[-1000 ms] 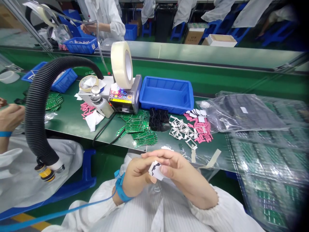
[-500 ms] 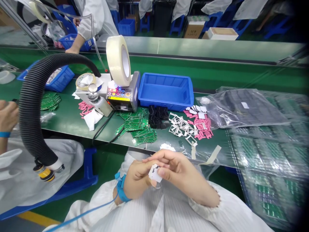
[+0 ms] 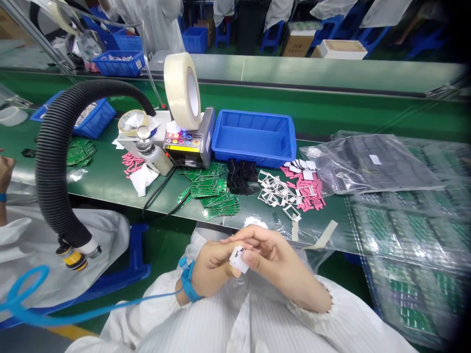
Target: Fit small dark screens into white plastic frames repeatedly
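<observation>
At the far left edge a co-worker's hand (image 3: 4, 169) with a blue wrist band shows above a white sleeve, and beside it a black ribbed hose (image 3: 55, 157) arches up from the counter (image 3: 110, 181) and bends down to a yellow-ringed nozzle (image 3: 73, 256) hanging below the counter's front edge. Behind the hose sits a blue bin of parts (image 3: 93, 117), and right of that a tape dispenser (image 3: 189, 142) carries a big upright roll of clear tape (image 3: 182, 90). In front of the dispenser lies a loose heap of green circuit boards (image 3: 211, 191). Below the counter's edge, over the lap, the left hand (image 3: 209, 269), with a blue wrist strap (image 3: 188, 287) and cord, is curled with its fingertips pinching the small white frame piece (image 3: 239, 258) from the left. The piece is held between the two hands, its flat face tilted up toward the camera and its long axis running from upper left to lower right, the notched end uppermost. The right hand (image 3: 279, 264) grips the same piece from the right, thumb on its face and fingers folded over the top. On the counter farther right stand an empty blue tray (image 3: 253, 139), black parts (image 3: 241, 177), a scatter of white frames (image 3: 275, 193) and pink strips (image 3: 309, 193), then clear bags of boards (image 3: 405, 215).
</observation>
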{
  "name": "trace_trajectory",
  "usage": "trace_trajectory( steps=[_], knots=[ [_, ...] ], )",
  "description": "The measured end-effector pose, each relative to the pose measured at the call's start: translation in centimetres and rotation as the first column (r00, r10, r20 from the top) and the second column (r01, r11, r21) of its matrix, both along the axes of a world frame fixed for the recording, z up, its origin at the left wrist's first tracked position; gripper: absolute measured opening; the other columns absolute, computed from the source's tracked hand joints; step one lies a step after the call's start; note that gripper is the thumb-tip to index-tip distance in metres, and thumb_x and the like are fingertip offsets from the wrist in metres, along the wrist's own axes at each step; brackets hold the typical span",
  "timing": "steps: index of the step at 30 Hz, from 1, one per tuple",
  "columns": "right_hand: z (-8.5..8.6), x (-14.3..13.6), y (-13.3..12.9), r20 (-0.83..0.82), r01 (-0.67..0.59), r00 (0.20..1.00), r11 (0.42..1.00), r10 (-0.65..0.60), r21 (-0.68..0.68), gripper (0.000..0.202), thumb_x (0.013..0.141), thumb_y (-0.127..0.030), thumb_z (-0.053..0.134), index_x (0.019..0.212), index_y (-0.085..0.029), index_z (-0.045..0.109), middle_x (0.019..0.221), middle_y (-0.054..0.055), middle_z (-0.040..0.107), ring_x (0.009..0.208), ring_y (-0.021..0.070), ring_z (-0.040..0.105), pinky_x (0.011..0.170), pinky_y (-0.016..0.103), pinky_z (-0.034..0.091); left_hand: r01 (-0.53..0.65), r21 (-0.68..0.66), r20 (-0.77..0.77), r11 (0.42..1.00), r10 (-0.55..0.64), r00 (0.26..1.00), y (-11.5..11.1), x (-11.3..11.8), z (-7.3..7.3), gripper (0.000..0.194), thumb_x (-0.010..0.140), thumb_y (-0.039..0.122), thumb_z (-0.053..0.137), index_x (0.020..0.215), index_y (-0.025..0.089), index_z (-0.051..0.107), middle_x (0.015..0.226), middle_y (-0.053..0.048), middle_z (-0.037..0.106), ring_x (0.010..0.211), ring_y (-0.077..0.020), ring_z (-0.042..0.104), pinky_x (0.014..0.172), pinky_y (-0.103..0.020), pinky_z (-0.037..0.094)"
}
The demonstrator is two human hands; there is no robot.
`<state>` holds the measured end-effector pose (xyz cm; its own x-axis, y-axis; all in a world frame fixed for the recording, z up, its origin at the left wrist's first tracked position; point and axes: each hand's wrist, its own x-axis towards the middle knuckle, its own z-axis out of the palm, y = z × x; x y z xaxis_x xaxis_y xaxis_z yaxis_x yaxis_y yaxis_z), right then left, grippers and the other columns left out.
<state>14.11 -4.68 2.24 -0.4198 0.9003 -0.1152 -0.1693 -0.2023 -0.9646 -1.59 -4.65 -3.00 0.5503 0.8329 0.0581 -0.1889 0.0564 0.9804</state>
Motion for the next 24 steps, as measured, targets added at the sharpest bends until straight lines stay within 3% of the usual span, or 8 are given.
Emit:
trace_trajectory(
  steps=[4,6,8,11,13,19,22,24],
  knots=[
    [-0.9,0.3,0.2,0.26,0.089,0.953,0.961,-0.159,0.263,0.023,0.086,-0.03,0.058,0.107,-0.02,0.058,0.095,0.006,0.07,0.083,0.0157,0.068,0.07,0.029,0.056,-0.049,-0.245,0.212,0.968,0.102,0.972,0.2,1.1,0.1,0.04,0.074,0.049,0.062,0.1,0.019,0.07,0.091,-0.009,0.072,0.085,-0.023,0.065,0.079,-0.036,0.048],
    [-1.0,0.6,0.4,0.395,0.082,0.855,0.84,-0.337,0.537,0.034,0.086,-0.027,0.058,0.119,-0.021,0.052,0.112,0.01,0.065,0.101,0.0187,0.063,0.083,0.034,0.054,-0.029,-0.401,0.33,0.916,0.173,0.928,0.2,1.6,0.4,0.038,0.073,0.048,0.065,0.097,0.02,0.069,0.087,-0.008,0.072,0.082,-0.0219,0.066,0.079,-0.036,0.049],
    [-0.6,1.1,0.6,0.468,-0.073,0.775,0.677,-0.424,0.733,0.039,0.086,-0.029,0.057,0.124,-0.021,0.05,0.127,0.014,0.056,0.116,0.0226,0.054,0.091,0.041,0.049,0.015,-0.483,0.403,0.876,0.207,0.891,0.3,1.7,0.7,0.036,0.071,0.046,0.067,0.094,0.019,0.07,0.08,-0.006,0.072,0.074,-0.0189,0.067,0.072,-0.032,0.051],
    [0.3,1.7,1.0,0.566,-0.326,0.733,0.536,-0.376,0.778,0.033,0.089,-0.035,0.052,0.117,-0.018,0.055,0.126,0.014,0.057,0.112,0.0233,0.056,0.089,0.043,0.05,0.047,-0.521,0.461,0.852,0.234,0.856,0.3,1.6,1.2,0.033,0.071,0.043,0.069,0.092,0.018,0.07,0.074,-0.003,0.071,0.066,-0.0133,0.065,0.06,-0.022,0.05],
    [0.8,1.8,1.2,0.592,-0.367,0.724,0.529,-0.354,0.765,0.03,0.092,-0.033,0.048,0.115,-0.016,0.056,0.119,0.013,0.062,0.105,0.0216,0.06,0.085,0.041,0.052,0.056,-0.54,0.473,0.84,0.248,0.845,0.4,1.5,1.4,0.032,0.072,0.042,0.068,0.091,0.017,0.071,0.073,-0.002,0.071,0.064,-0.011,0.064,0.058,-0.019,0.049],
    [1.6,2.2,0.7,0.491,-0.242,0.801,0.563,-0.344,0.79,0.024,0.09,-0.017,0.05,0.112,-0.017,0.061,0.115,0.01,0.065,0.104,0.0168,0.062,0.083,0.03,0.054,0.049,-0.539,0.471,0.841,0.254,0.845,0.7,1.4,1.8,0.031,0.071,0.038,0.07,0.093,0.017,0.071,0.076,-0.002,0.073,0.069,-0.0099,0.066,0.067,-0.019,0.05],
    [1.0,3.4,0.1,0.335,-0.018,0.79,0.526,-0.514,0.85,0.042,0.083,-0.003,0.053,0.119,-0.024,0.06,0.112,0.003,0.067,0.097,0.0162,0.065,0.08,0.03,0.056,0.075,-0.558,0.471,0.827,0.241,0.849,0.8,1.2,2.0,0.031,0.071,0.039,0.07,0.094,0.018,0.071,0.083,-0.004,0.075,0.075,-0.0143,0.069,0.075,-0.026,0.053],
    [-0.4,4.5,0.1,0.28,0.126,0.682,0.486,-0.676,0.865,0.048,0.08,-0.003,0.056,0.119,-0.031,0.059,0.109,-0.002,0.068,0.094,0.0171,0.066,0.08,0.032,0.057,0.077,-0.575,0.469,0.814,0.251,0.847,0.9,1.0,2.2,0.032,0.071,0.04,0.07,0.094,0.017,0.07,0.087,-0.004,0.075,0.081,-0.0169,0.07,0.081,-0.03,0.053]
  ],
)
